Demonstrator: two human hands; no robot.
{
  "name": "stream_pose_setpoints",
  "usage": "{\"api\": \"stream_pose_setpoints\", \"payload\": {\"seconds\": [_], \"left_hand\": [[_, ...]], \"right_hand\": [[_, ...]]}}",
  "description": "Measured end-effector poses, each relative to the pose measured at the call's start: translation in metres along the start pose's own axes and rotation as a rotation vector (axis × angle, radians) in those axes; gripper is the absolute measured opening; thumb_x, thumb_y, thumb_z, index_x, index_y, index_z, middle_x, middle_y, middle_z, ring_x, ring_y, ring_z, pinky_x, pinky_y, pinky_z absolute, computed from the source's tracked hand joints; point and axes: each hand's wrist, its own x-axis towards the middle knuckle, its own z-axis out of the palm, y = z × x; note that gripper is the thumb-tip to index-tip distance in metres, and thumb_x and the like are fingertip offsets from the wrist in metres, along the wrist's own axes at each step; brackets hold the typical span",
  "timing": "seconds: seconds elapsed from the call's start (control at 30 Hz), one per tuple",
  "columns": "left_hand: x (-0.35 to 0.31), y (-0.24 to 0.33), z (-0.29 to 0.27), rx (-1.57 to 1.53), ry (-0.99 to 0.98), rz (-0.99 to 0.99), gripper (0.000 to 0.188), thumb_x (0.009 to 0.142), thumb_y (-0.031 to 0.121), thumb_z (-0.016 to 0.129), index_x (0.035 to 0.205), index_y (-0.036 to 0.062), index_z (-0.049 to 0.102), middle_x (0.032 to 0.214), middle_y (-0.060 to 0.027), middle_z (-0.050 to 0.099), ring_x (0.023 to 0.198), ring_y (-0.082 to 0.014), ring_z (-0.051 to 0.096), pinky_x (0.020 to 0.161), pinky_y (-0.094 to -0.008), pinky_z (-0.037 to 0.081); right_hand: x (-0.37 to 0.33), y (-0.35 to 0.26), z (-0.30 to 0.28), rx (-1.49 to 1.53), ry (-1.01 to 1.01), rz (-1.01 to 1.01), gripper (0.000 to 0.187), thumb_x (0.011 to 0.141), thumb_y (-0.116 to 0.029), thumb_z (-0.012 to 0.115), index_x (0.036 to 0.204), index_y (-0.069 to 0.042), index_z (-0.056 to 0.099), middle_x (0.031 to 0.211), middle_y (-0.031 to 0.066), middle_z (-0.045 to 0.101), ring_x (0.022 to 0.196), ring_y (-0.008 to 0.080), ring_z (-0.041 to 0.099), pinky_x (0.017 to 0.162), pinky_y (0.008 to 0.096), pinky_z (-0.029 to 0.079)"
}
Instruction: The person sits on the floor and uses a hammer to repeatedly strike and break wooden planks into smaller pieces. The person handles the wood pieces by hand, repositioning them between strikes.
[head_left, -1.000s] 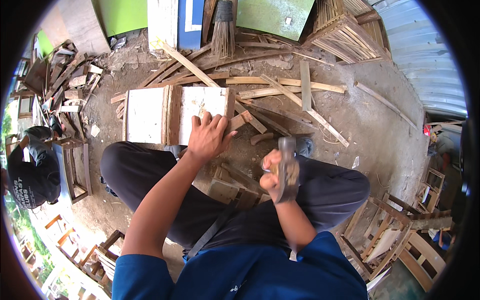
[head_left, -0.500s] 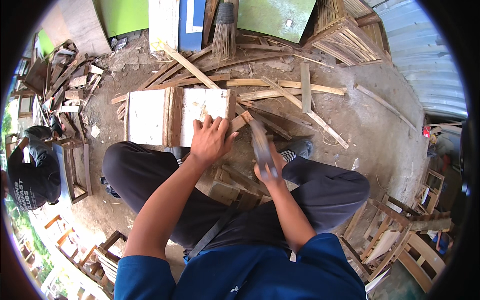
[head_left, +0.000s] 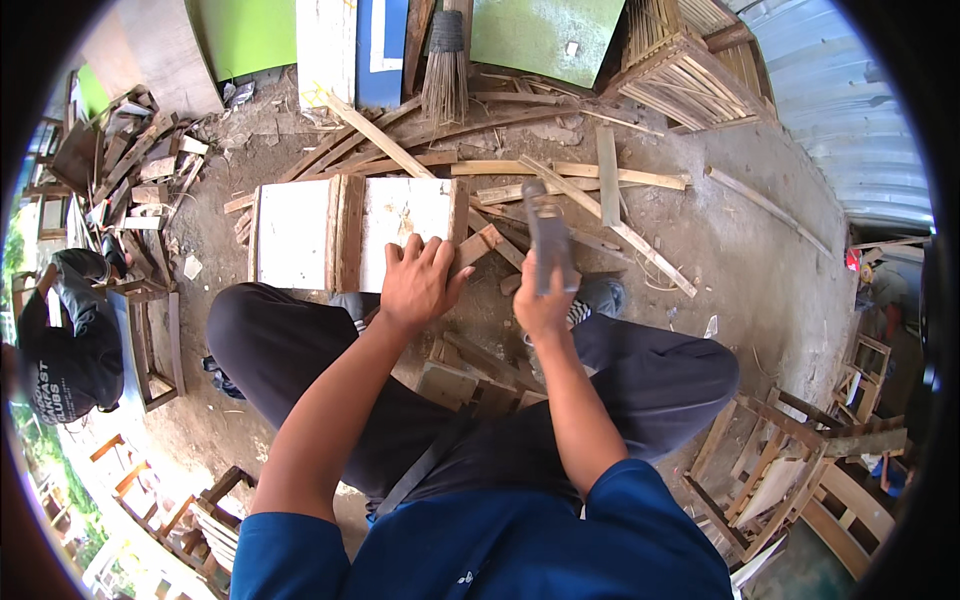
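The wooden block (head_left: 478, 246) sits at the near right edge of a white-faced wooden frame (head_left: 293, 236), slanting away to the far right. It appears stiff, dry and light, with little tendency to slip; its exposed end might split, in my judgement. The sound place to take hold is along its sides, back from that end. The frame looks heavier and rigid, better gripped by its brown rails than by its stained white faces.

The left hand (head_left: 418, 285) lies over the frame's right part and the block's near end, fingers slightly spread and bent. Its palm side is hidden, so I cannot tell whether it pinches the block or only presses on it. The right hand (head_left: 543, 308) is wrapped around a hammer (head_left: 551, 250), blurred, raised to the right of the block and apart from it.

Edges: the right knee (head_left: 690, 362) and a shoe (head_left: 606, 296) bound the working space on the near right. Loose slats (head_left: 610, 178) cross the ground on the far side. Room for sideways movement opens to the right, over the dirt floor (head_left: 745, 285). A scrap pile (head_left: 140, 170) and a co-worker (head_left: 75, 340) stand well apart, on the left.
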Motion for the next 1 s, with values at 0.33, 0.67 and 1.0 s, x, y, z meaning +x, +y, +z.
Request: {"api": "stream_pose_setpoints", "payload": {"seconds": [0.33,0.67,1.0], "left_hand": [[-0.005,0.000,0.004,-0.023,0.028,-0.010,0.038,0.095,0.043,0.067,0.104,0.0068,0.059,0.101,-0.0101,0.062,0.099,-0.0322,0.057,0.085,-0.0495,0.041],[0.013,-0.003,-0.038,-0.843,-0.367,-0.440,0.041,0.109,0.043,0.052,0.104,0.0027,0.058,0.080,-0.0134,0.063,0.082,-0.0277,0.064,0.078,-0.0449,0.051],[0.007,0.020,-0.051,-1.920,0.030,-0.879,0.034,0.108,0.026,0.059,0.129,0.0062,0.041,0.121,-0.0150,0.055,0.114,-0.0345,0.065,0.094,-0.0655,0.056]], "right_hand": [[-0.086,-0.037,-0.045,0.236,-0.011,0.360,0.029,0.107,-0.024,0.061,0.086,-0.007,0.053,0.061,-0.0009,0.050,0.044,0.0051,0.046,0.038,0.0228,0.034],[-0.002,-0.079,-0.162,0.295,-0.057,0.445,0.018,0.103,-0.016,0.068,0.102,-0.005,0.053,0.070,0.0005,0.054,0.054,0.0067,0.050,0.049,0.0249,0.044],[-0.003,-0.075,-0.126,0.919,-0.050,0.610,0.016,0.102,-0.016,0.066,0.099,-0.008,0.053,0.068,-0.0017,0.047,0.051,0.0071,0.047,0.041,0.0249,0.039]]}}
